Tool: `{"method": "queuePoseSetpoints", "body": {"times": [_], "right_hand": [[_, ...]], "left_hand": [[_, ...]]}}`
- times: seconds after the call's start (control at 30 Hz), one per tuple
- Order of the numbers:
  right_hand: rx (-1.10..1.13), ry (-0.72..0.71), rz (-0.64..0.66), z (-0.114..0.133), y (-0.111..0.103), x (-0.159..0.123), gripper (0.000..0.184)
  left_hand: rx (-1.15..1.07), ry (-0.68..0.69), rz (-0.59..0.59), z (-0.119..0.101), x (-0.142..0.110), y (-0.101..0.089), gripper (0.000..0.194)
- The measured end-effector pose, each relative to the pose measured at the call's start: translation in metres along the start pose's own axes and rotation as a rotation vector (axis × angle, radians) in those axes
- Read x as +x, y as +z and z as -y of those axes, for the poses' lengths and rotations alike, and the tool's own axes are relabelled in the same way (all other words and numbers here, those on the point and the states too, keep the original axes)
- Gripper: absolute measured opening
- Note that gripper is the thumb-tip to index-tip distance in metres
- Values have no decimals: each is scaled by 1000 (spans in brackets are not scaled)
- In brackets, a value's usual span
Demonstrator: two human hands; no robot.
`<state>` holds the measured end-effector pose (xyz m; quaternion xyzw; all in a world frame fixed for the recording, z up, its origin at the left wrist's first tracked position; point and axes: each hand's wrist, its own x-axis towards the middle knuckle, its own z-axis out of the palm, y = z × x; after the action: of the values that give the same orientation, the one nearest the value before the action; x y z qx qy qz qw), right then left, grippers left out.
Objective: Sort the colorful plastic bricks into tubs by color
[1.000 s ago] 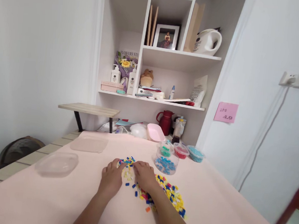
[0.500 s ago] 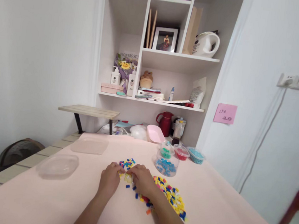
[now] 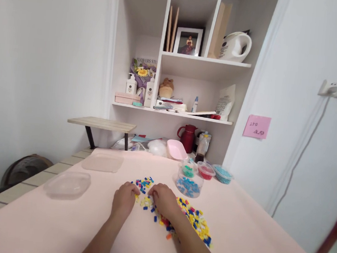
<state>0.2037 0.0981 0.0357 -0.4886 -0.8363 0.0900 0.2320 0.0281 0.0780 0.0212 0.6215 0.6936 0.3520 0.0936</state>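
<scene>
My left hand (image 3: 125, 200) rests on the pink-covered table with its fingers curled together. Small yellow pieces (image 3: 137, 197) lie right at its fingertips; whether any is pinched cannot be made out. Across a narrow gap, my right hand (image 3: 164, 201) is bent downward with fingers closed, and what they hold is hidden. Between the hands sit pale yellow pieces (image 3: 146, 202). Just beyond is a small mixed cluster of blue, yellow, white and pink pieces (image 3: 143, 184). A larger pile of mostly yellow and blue pieces (image 3: 199, 223) spreads beside and partly beneath my right forearm.
Right of the hands stands a clear round container of blue pieces (image 3: 188, 187). Behind it are tubs of green (image 3: 187, 171), red (image 3: 206, 171) and light blue pieces (image 3: 223, 174). Clear plastic lids (image 3: 67, 185) lie left. A pink tray (image 3: 177, 149) and red jug (image 3: 188, 138) stand behind.
My hands have moved slightly apart, leaving a wider gap and showing more of the pale yellow pieces and the small cluster. The view has shifted a little.
</scene>
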Motion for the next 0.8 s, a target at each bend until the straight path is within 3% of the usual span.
{"method": "queuePoseSetpoints", "body": {"times": [0.13, 0.3, 0.4, 0.8], "right_hand": [[22, -4, -40, -3, -1, -1, 32], [-67, -104, 25, -3, 6, 0, 35], [-56, -93, 21, -3, 8, 0, 35], [-16, -51, 29, 1, 0, -3, 34]], "left_hand": [[4, -20, -24, 2, 1, 1, 45], [23, 46, 29, -4, -3, 1, 44], [-17, 75, 38, -5, -3, 2, 44], [-35, -110, -59, -2, -4, -3, 34]]}}
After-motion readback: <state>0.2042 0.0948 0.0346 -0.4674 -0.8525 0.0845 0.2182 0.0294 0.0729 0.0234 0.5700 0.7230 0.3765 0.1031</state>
